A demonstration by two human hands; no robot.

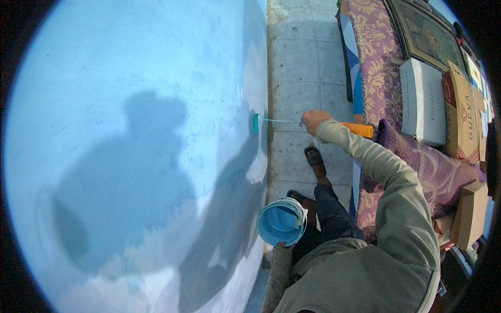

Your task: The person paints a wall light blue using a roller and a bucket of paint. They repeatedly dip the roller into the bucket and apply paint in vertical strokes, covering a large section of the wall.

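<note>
My right hand (316, 120) grips a paint roller by its thin wire frame, just ahead of the orange handle (358, 129). The small roller head (256, 124), wet with blue-green paint, is against the lower part of the blue-painted wall (156, 129); whether it presses on it cannot be told. Low in front of my body, my left hand (285, 245) holds a paint bucket (281, 223) by its rim or side, with most of the fingers hidden. Blue paint coats the bucket's inside. Pale uneven patches show on the wall's lower part.
A tiled floor (295, 101) runs along the wall's foot under my sandalled feet. On the right, a purple patterned mattress or sofa (379, 74) bears a white box (422, 101), cardboard boxes (462, 113), a framed picture (428, 37) and a folded purple cloth (434, 176).
</note>
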